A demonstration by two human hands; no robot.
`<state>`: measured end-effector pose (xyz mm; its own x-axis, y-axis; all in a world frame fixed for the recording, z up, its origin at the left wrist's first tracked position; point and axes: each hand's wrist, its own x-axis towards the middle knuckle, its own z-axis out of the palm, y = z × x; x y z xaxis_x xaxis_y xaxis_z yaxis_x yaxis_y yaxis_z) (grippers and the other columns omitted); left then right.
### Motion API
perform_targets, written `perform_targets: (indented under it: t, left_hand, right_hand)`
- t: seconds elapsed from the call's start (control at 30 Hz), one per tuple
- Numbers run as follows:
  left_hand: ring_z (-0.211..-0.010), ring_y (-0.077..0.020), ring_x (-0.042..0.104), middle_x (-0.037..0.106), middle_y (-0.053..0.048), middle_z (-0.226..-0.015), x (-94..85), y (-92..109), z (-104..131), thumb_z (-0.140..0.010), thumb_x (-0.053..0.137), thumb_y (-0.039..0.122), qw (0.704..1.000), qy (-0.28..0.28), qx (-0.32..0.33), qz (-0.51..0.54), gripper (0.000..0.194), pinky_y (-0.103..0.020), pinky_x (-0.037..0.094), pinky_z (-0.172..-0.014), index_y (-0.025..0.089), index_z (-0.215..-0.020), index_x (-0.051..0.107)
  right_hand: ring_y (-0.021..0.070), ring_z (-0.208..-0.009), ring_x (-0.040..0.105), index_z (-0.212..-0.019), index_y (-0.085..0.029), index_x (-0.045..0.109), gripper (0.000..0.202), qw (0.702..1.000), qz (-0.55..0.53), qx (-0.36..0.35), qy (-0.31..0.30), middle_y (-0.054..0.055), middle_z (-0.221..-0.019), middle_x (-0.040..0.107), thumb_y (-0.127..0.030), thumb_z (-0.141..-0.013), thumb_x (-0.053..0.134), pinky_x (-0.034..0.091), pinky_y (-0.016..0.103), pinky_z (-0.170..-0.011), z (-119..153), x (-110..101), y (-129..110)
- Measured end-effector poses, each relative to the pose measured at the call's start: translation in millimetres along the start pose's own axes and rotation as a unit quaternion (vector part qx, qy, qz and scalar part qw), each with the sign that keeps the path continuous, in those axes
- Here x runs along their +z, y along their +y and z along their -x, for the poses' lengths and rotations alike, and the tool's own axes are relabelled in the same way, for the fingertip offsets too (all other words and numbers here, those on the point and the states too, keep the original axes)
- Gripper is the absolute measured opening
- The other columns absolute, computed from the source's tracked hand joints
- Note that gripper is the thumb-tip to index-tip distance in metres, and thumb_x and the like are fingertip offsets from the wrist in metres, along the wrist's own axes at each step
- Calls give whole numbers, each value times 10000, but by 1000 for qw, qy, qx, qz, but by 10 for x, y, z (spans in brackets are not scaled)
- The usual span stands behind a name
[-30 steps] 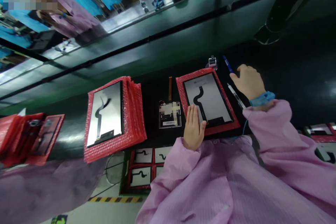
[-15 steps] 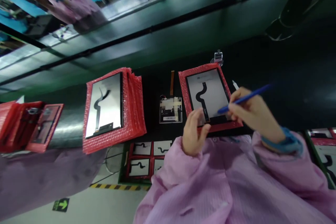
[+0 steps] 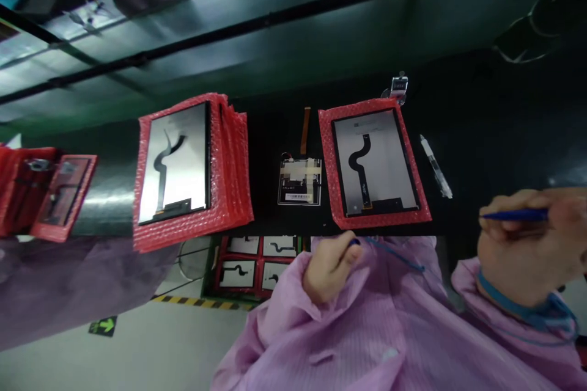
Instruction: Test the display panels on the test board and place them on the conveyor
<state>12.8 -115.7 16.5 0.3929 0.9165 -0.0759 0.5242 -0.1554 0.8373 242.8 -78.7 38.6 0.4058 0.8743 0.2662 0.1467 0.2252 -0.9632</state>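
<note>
Right hand (image 3: 527, 244) pinching blue pen (image 3: 516, 215); left hand (image 3: 328, 263) curled loosely, fingertips on something small and blue, unclear. Label on small board (image 3: 299, 181) unreadable.

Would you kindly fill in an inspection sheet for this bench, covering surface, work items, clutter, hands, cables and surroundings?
Surface: dark bench top, glossy.
Work items: display panel lying flat on a red bubble sheet, black flex strip showing; blue pen.
Clutter: stack of red bubble sheets with another panel on top; small board; white pen lying right of the panel; small clip behind it.
Hands: right hand holds the blue pen, off the panel; left hand curled at the bench's near edge, holding nothing that can be seen.
Cables: blue wrist-strap cord across the pink sleeve.
Surroundings: tray of panels below the bench; another person's pink sleeve at left.
</note>
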Motion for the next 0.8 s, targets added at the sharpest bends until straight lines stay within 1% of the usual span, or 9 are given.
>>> perform_targets:
  t: [0.03,0.1,0.17,0.2,0.27,0.37,0.6,0.73,0.8]
  left_hand:
    - [-545,-128,535,595,-3,-644,-19,-74,-17,-1058,230,542,999,43,-6,-13,527,-257,369,-532,189,-864,570]
    - [-604,-142,587,629,-22,-702,-11,-235,-98,-1067,267,468,992,115,16,-56,441,-257,420,-577,183,-931,575]
    - [-693,-164,648,679,-55,-782,37,-388,-210,-1068,289,401,980,159,63,-98,381,-269,480,-644,177,-975,583]
    - [-742,-175,674,702,-71,-824,65,-452,-263,-1067,299,377,975,171,88,-111,363,-277,506,-681,173,-996,590]
    - [-820,-188,707,735,-88,-882,114,-551,-343,-1065,325,351,967,186,124,-122,340,-287,543,-746,168,-1032,610]
    - [-820,-176,717,751,-84,-903,151,-618,-381,-1059,380,339,962,201,147,-111,312,-274,563,-764,166,-1077,639]
    - [-799,-163,715,757,-83,-910,155,-617,-360,-1051,417,347,965,200,146,-90,321,-253,567,-746,161,-1121,669]
    - [-825,-163,729,766,-88,-948,179,-642,-361,-1057,398,366,965,205,137,-94,348,-255,576,-769,167,-1142,670]
    - [-870,-163,740,774,-90,-990,194,-657,-358,-1057,401,373,962,214,137,-97,348,-254,581,-803,168,-1170,658]
  right_hand:
    - [125,-449,453,-903,-286,597,208,1000,-4,-4,-3,-30,-618,501,-390,-1008,452,363,274,-406,-71,28,22]
    - [134,-532,572,-889,-250,641,90,996,20,4,-89,-8,-704,623,-327,-927,612,443,271,-460,-146,157,127]
    - [130,-579,611,-824,-220,617,99,979,71,15,-190,-5,-729,652,-290,-865,673,477,258,-512,-141,333,292]
    - [121,-571,602,-800,-217,586,121,975,91,9,-205,-16,-703,634,-284,-859,668,475,251,-528,-121,414,381]
    - [105,-526,552,-733,-222,514,193,971,129,-8,-199,-42,-619,567,-285,-876,629,446,243,-535,-72,525,532]
    - [91,-466,459,-630,-231,414,330,970,172,-27,-171,-55,-530,479,-299,-914,568,383,244,-512,-25,553,640]
    - [77,-443,387,-611,-228,367,363,957,208,-64,-191,-68,-506,420,-272,-914,563,328,239,-492,-28,536,635]
    - [70,-435,339,-602,-225,331,365,954,218,-90,-183,-78,-498,352,-230,-885,562,301,238,-483,-24,557,650]
    - [68,-434,338,-587,-221,341,366,958,211,-84,-173,-77,-492,358,-224,-872,570,304,238,-483,-22,543,644]
